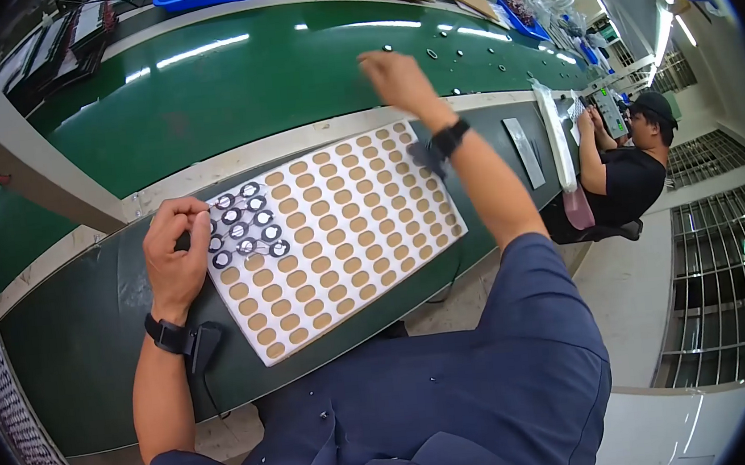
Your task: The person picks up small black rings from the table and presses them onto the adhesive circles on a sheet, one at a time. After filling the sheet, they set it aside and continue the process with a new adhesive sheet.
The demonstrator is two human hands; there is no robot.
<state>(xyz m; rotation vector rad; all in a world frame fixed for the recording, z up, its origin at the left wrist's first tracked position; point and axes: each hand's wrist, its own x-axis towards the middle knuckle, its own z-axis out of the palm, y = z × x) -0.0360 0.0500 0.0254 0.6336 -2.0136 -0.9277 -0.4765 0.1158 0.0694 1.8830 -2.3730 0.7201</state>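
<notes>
Curled narrow at the left hand (179, 251), just beside the dark parts (231, 216); cannot tell of anything held. Bunched at the right hand (393, 78), over the green surface (285, 70); cannot tell there either. Laid flat between the two on the bench (86, 332): tray (331, 263), slanted along its long axis from near left to far right. Extended nearly straight up from below, with the left forearm; angled forward and leftward, with the right. Pale and flat, with rows of tan oval cells; round, black-rimmed and white-centred, clustered in the far-left corner.
</notes>
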